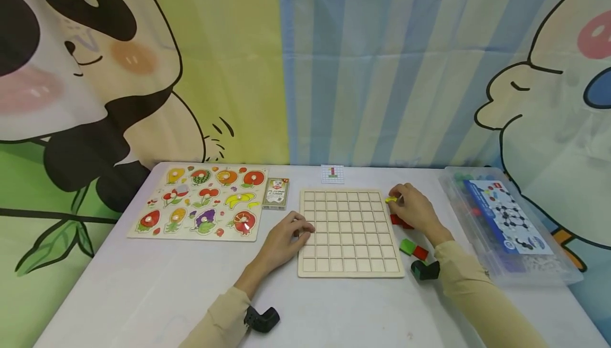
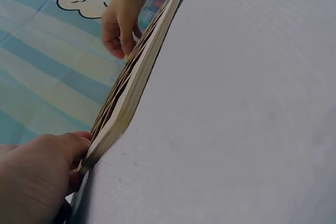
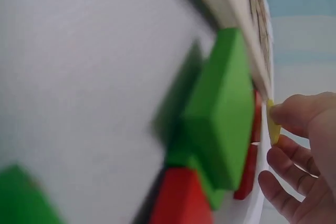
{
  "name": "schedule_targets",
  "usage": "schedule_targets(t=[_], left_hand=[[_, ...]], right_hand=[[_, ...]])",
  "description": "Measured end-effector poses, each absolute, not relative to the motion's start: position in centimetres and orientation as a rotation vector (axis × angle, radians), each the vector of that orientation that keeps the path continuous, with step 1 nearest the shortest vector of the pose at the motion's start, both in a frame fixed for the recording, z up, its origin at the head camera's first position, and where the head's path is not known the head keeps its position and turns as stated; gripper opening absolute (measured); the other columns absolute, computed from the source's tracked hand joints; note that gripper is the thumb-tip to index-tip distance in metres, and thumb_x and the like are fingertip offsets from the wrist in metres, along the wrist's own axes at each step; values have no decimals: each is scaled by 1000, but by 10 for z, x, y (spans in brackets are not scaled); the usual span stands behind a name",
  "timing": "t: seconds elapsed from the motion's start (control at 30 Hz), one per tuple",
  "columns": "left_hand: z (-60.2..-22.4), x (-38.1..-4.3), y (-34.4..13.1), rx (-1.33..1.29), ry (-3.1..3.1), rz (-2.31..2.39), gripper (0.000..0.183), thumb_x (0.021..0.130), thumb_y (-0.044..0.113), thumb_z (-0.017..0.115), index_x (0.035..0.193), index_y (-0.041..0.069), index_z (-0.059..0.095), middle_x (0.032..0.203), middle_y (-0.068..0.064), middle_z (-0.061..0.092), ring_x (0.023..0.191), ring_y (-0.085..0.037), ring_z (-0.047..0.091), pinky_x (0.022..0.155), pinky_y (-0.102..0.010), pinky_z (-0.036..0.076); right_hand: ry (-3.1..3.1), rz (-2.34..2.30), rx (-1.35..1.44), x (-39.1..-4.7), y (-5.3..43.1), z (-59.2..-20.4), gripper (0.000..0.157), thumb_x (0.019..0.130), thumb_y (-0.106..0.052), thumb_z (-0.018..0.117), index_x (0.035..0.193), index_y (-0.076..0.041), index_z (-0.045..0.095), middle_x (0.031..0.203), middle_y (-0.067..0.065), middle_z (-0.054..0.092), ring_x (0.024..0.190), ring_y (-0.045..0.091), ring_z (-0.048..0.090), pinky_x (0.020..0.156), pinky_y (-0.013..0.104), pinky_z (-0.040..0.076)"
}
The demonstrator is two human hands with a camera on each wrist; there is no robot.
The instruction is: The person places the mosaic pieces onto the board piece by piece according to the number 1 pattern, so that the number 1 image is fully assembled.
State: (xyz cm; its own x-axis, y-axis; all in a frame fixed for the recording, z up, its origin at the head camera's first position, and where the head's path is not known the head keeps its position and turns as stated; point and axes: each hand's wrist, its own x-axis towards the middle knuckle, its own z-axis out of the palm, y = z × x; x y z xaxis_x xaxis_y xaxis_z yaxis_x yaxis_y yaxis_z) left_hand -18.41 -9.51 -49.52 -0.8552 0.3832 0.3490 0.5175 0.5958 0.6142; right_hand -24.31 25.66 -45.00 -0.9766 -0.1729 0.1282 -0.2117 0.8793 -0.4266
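Observation:
A wooden grid board with square cells lies on the table. My left hand grips its left rim, fingers curled at the edge; the left wrist view shows this hand with fingertips at the board's corner. Beyond the board's right edge, my right hand pinches a small yellow block between thumb and fingertips. In the right wrist view the yellow block is held close to the board's rim. Under that hand lie red blocks, and nearer me are green blocks and a red block.
Behind the board lies a small pattern card. To the left are a playing-card box and a fruit puzzle board. A clear plastic case with a blue printed sheet stands at right, near my right forearm. A curtain hangs behind the table.

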Motion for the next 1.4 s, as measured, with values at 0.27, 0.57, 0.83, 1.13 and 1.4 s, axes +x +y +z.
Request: schedule_targets(t=[0.27,0.57,0.83,1.13,1.4], left_hand=[[-497,-185,-94,-754,-2634,-1096,9,89,17,65,94,23,70,97,10,56,78,-6,50,72,-22,41],[-497,-184,-93,-755,-2629,-1065,10,88,17,65,94,24,69,97,10,56,79,-5,50,73,-23,41],[-500,-184,-90,-788,-2607,-1072,8,88,22,66,94,25,69,97,10,56,79,-3,50,72,-23,41],[-498,-184,-89,-761,-2643,-1067,9,87,22,67,94,27,68,97,12,56,80,-3,49,73,-24,41],[-497,-185,-94,-723,-2656,-1062,10,87,21,68,94,28,68,96,13,55,78,-3,48,72,-24,39]], right_hand=[[-2884,832,363,-244,247,-442,23,90,-20,62,108,-6,60,104,12,58,94,28,56,77,44,47],[-2825,1017,589,-246,207,-440,18,91,-16,61,107,-7,61,105,10,57,93,23,55,78,38,48],[-2819,1134,646,-249,173,-444,13,91,-15,60,103,-9,62,104,7,57,92,20,54,77,35,49],[-2834,1159,710,-247,148,-452,9,91,-15,62,98,-11,65,102,5,57,89,17,57,78,33,49],[-2850,1104,698,-247,136,-455,9,90,-15,63,97,-12,67,101,4,59,87,16,56,79,34,47]])
